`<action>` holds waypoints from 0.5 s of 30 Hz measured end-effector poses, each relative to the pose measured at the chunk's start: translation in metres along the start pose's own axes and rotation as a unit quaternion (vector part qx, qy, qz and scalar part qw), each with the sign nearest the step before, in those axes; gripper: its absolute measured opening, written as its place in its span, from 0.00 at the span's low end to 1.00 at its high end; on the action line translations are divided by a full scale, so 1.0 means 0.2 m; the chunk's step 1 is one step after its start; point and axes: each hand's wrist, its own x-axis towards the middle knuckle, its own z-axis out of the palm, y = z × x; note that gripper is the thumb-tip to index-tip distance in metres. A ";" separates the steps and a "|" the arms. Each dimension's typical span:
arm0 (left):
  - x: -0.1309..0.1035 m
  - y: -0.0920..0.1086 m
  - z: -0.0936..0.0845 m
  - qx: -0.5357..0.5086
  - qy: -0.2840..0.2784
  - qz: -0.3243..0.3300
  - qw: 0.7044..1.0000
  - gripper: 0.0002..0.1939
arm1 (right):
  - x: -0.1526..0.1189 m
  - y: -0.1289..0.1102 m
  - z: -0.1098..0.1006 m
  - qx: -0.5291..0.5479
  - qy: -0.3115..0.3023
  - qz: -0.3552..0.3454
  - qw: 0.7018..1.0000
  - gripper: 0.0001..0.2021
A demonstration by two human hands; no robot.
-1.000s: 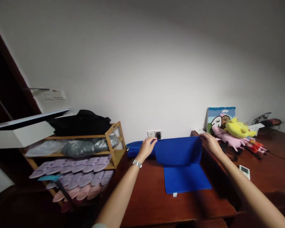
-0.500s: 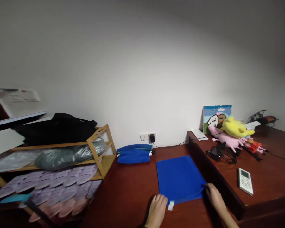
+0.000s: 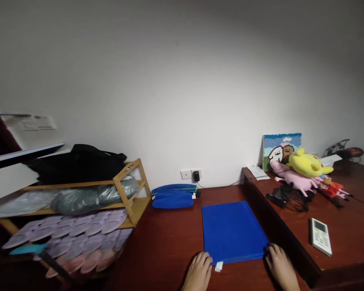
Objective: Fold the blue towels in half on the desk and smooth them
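Note:
A blue cloth (image 3: 234,232), folded into a near-square with a white tag (image 3: 219,266) on its front edge, lies flat on the reddish-brown table. At its front left corner is my left hand (image 3: 198,270), fingers curled together on the fabric. My right hand (image 3: 280,264) is at the front right corner, its fingers bent and closed at the edge. Both thumbs are mostly hidden. Further back, by the wall, sits a folded blue bundle (image 3: 173,199) with a green-trimmed edge and small white tags.
On the raised ledge to the right are a white remote control (image 3: 320,236), black cables (image 3: 291,198), a pink plush pig (image 3: 294,180) and a yellow plush toy (image 3: 307,161). A wooden rack (image 3: 132,194) with lilac slippers (image 3: 91,226) stands left. A black plug (image 3: 196,176) is in the wall socket.
The cloth's front edge now lies flatter and straighter. My right hand has come down and slightly nearer, still at its corner. The view has turned slightly left.

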 end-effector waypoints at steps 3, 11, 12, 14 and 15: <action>-0.03 -0.14 -0.08 0.007 0.004 -0.055 0.998 0.15 | 0.03 -0.24 -0.02 -0.049 -0.028 0.008 0.998 0.26; -0.28 -0.91 -0.38 0.136 0.122 -0.191 0.964 0.21 | 0.21 -0.95 0.14 -0.054 -0.227 0.049 0.971 0.35; -0.33 -0.99 -0.40 0.151 0.135 -0.197 0.959 0.22 | 0.23 -0.96 0.17 -0.061 -0.238 0.059 0.968 0.36; -0.40 -1.11 -0.41 0.171 0.151 -0.209 0.951 0.23 | 0.27 -0.95 0.24 -0.067 -0.245 0.069 0.965 0.37; -0.42 -1.15 -0.40 0.176 0.153 -0.215 0.948 0.24 | 0.29 -0.93 0.27 -0.066 -0.245 0.070 0.965 0.37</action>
